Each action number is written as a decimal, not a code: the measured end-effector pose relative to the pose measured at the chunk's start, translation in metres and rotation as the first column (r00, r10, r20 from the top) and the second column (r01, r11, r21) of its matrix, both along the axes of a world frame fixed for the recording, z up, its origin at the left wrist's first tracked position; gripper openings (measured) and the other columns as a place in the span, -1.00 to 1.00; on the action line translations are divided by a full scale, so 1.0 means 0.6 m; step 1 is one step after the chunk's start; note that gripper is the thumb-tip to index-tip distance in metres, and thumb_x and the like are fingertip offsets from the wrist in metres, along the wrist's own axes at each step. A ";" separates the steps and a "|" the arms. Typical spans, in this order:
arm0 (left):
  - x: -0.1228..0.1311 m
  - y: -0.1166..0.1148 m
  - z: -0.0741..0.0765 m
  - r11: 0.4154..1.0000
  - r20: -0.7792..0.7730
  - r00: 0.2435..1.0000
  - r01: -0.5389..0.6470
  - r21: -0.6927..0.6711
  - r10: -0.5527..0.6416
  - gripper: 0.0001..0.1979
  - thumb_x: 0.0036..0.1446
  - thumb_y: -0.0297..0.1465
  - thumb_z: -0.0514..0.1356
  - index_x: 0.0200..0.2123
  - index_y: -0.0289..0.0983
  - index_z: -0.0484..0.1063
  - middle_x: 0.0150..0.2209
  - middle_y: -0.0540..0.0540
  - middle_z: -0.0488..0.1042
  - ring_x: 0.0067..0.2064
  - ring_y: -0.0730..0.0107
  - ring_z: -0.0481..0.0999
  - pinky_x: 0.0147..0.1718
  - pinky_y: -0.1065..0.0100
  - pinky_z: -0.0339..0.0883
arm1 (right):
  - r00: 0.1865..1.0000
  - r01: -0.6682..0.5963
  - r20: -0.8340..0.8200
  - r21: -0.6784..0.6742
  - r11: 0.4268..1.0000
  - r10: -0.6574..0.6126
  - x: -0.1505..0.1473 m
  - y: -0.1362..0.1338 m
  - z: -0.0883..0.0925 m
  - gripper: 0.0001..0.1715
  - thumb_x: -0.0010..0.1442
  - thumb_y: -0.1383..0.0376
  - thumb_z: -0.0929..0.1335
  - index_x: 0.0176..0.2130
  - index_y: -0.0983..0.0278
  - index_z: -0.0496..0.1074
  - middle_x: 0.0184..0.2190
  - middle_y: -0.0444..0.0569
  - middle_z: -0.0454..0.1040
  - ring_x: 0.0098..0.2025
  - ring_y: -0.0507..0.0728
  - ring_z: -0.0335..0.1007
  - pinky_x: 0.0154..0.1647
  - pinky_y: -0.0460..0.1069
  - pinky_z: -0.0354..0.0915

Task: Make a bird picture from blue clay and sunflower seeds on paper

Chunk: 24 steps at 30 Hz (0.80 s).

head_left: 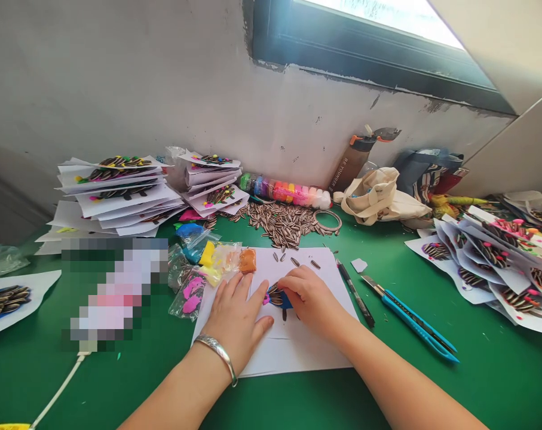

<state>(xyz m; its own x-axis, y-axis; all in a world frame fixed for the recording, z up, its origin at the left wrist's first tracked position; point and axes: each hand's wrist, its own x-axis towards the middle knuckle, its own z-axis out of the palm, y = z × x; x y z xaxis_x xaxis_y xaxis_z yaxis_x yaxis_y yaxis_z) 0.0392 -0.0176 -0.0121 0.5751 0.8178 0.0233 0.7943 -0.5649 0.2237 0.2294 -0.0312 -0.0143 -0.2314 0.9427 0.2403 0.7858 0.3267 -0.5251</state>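
Note:
My left hand [235, 316] lies spread on the white paper [311, 352], steadying nothing that I can see in its grasp. The fingers of my right hand [307, 295] are pinched together on a striped sunflower seed [276, 295], over a small patch of blue clay [289, 300]; the hand partly covers this patch. Several seeds fan out there beside a pink bit of clay [266, 297]. One dark seed [284, 314] sticks out below the blue. Loose seeds [294, 261] lie near the top edge of the paper.
A seed heap [282, 222] lies behind the paper. Clay packets, one orange [248, 260], are at its left. A pen [355, 294] and a blue-handled craft knife [414, 316] lie right. Stacked seed pictures [122, 203] stand left, more pictures [472, 257] right. A bottle [351, 161] leans behind.

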 end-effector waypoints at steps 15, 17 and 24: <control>0.001 0.000 0.002 1.000 0.004 1.000 -0.005 -0.019 0.005 -0.47 0.11 -0.30 0.20 0.17 -0.19 0.31 0.20 -0.29 0.27 0.24 -0.17 0.15 0.18 -0.17 0.02 | 0.982 0.115 0.147 0.041 0.992 -0.120 0.006 -0.012 0.001 -0.78 0.19 0.47 0.30 -0.38 0.28 0.51 -0.44 -0.03 0.41 -0.32 0.10 0.26 -0.24 -0.01 0.18; 0.000 0.000 0.001 1.000 0.008 1.000 -0.007 -0.017 0.008 -0.47 0.10 -0.31 0.20 0.17 -0.18 0.31 0.20 -0.29 0.27 0.24 -0.17 0.15 0.19 -0.17 0.02 | 0.980 0.119 0.152 0.047 0.992 -0.125 0.003 -0.011 -0.002 -0.77 0.18 0.49 0.30 -0.40 0.28 0.51 -0.46 -0.03 0.41 -0.34 0.10 0.24 -0.26 -0.02 0.17; 0.000 0.001 0.005 0.999 0.000 1.000 -0.014 -0.038 0.014 -0.48 0.10 -0.32 0.21 0.16 -0.18 0.33 0.21 -0.29 0.27 0.24 -0.17 0.16 0.19 -0.18 0.03 | 0.979 0.109 0.167 0.060 0.992 -0.118 -0.003 -0.010 -0.009 -0.76 0.16 0.50 0.31 -0.45 0.28 0.50 -0.48 -0.05 0.41 -0.35 0.09 0.23 -0.28 -0.03 0.14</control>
